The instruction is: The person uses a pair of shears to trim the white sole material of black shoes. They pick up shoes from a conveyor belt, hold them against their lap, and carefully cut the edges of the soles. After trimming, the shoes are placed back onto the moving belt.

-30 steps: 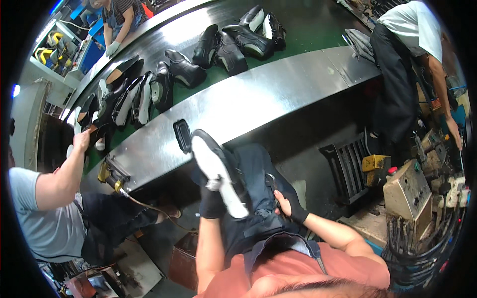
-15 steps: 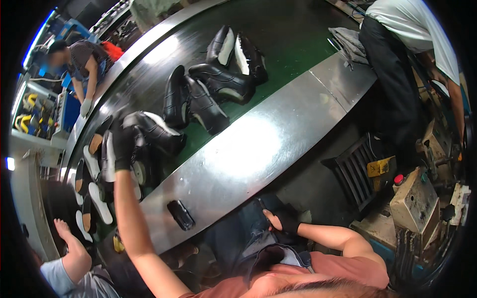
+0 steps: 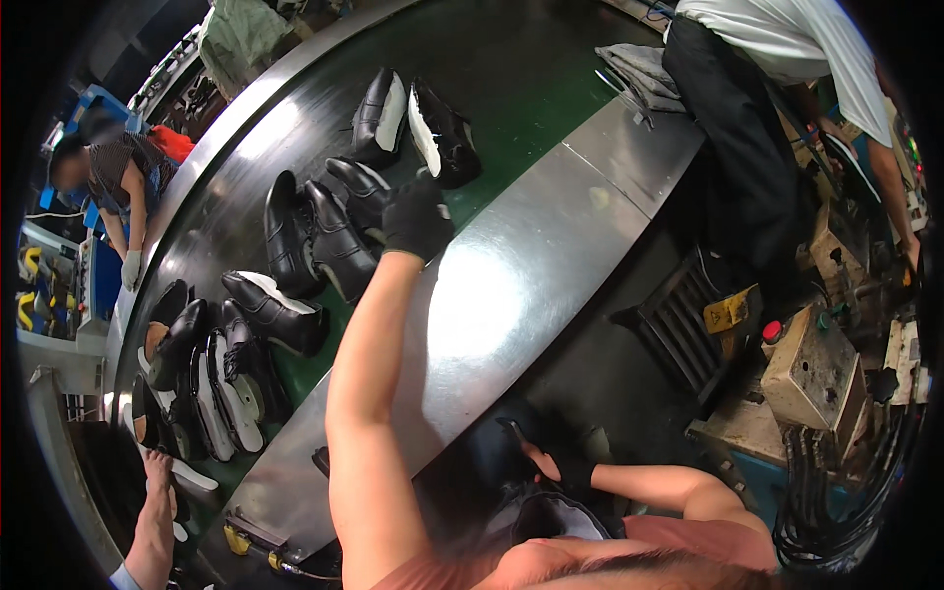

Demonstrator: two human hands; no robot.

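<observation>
My left hand [image 3: 415,218], in a black glove, reaches over the metal ledge and is closed on the heel end of a black shoe [image 3: 359,185]; it hides much of that shoe. Just left of it stand a black laced shoe [image 3: 339,241] and a black shoe [image 3: 285,236]. Beyond it, a pair of black shoes shows white linings; the nearer is a black shoe [image 3: 447,138]. My right hand [image 3: 556,464], in a dark glove with a bare thumb, rests low by my lap. Its thumb and a finger stand apart, and nothing shows in it.
A green conveyor belt [image 3: 531,108] curves behind the metal ledge [image 3: 472,315]. Several shoes [image 3: 251,369] crowd its left end, near another person's hand [image 3: 157,467]. A folded grey cloth [image 3: 644,74] lies by a person in white. At right stands a machine box [image 3: 811,364] with a red button.
My left hand has moved right from the left cluster of shoes to the shoe in the middle. The view has shifted. My arm now mostly covers the small black object on the ledge.
</observation>
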